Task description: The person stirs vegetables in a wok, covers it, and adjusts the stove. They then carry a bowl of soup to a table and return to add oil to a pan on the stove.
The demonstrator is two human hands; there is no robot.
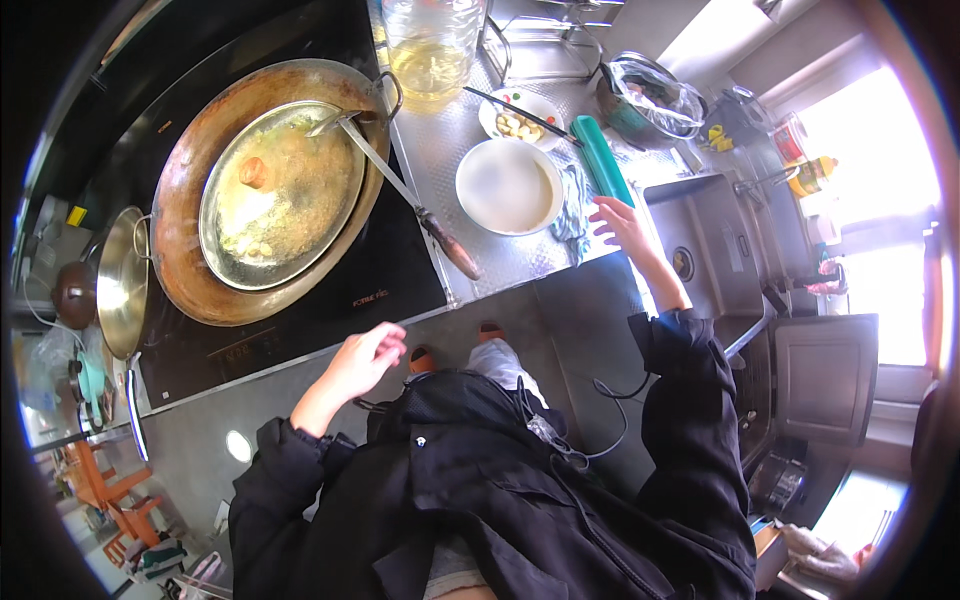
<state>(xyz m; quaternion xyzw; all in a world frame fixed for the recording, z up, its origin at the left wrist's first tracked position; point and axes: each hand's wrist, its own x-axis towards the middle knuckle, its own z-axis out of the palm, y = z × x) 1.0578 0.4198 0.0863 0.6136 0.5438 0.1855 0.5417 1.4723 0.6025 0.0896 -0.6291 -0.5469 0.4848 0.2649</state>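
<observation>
My left hand (365,361) hovers off the front edge of the cooktop, fingers loosely bent, holding nothing. On the right, my right hand (624,229) reaches over the counter edge with spread fingers, beside a striped cloth (574,210) and the near end of a green tube-like box (598,156); contact is unclear. Left of the cloth stands a white bowl (508,186); its pale contents are hard to make out. A large wok (178,217) carries a round lid (300,217) with a brown knob (253,172). Across its rim lies a wok spatula (391,176), its wooden handle over the counter.
Behind the bowl, a plate (556,124) holds peeled garlic cloves, with black chopsticks (525,116) across it. An oil bottle (431,67) and a plastic-lined pot (645,112) stand farther back. A sink (701,247) is at right, a second pan (120,281) at far left.
</observation>
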